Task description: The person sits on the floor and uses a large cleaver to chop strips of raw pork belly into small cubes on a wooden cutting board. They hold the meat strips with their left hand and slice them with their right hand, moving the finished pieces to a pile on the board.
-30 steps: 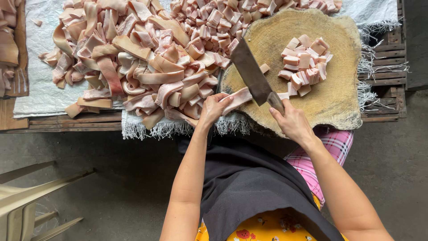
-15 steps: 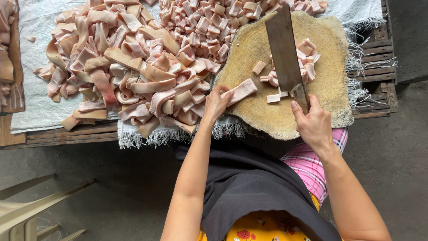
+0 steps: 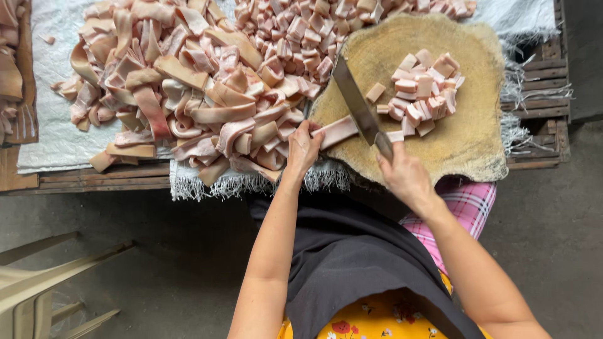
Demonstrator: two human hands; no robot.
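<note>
My right hand (image 3: 403,173) grips the handle of a cleaver (image 3: 355,100), whose blade rests across a pale pink strip of pork skin (image 3: 339,130) on the round wooden chopping block (image 3: 465,135). My left hand (image 3: 303,146) pins the near end of that strip at the block's left edge. A heap of cut cubes (image 3: 422,94) lies on the block to the right of the blade.
A big pile of uncut strips (image 3: 182,94) covers a white woven sheet (image 3: 53,135) to the left, and more cut cubes (image 3: 301,31) lie behind. All rests on a wooden pallet (image 3: 540,81). A pale plastic chair (image 3: 44,282) stands at lower left on the concrete floor.
The cleaver has come down from its raised, upright position onto the strip. The loose cubes have been pushed into a heap on the right of the block.
</note>
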